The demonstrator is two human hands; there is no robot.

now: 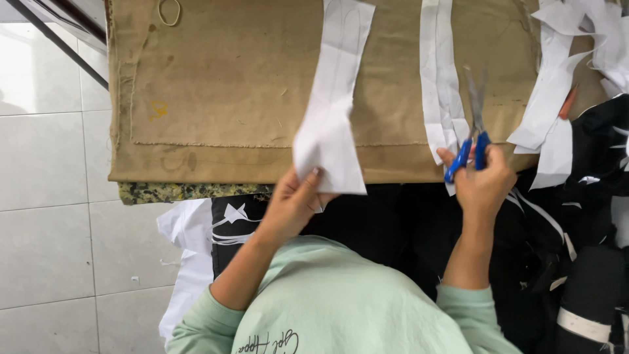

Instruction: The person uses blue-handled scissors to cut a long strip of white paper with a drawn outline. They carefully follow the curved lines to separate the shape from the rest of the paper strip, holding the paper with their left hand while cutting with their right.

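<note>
My left hand [291,200] pinches the lower end of a long white fabric strip [334,98] that runs up over the tan cloth-covered table [229,85]. My right hand [481,183] grips blue-handled scissors [473,124], blades pointing away over the table edge, next to two narrow white strips [440,78] lying on the cloth. The scissors are apart from the strip in my left hand. I wear a pale green long-sleeved top.
More white fabric offcuts [557,85] pile at the table's right end with an orange-handled tool [568,103] among them. Black fabric with white trim [590,216] heaps at the right and below the table. A rubber band [169,11] lies at the far edge. White floor tiles [46,164] are on the left.
</note>
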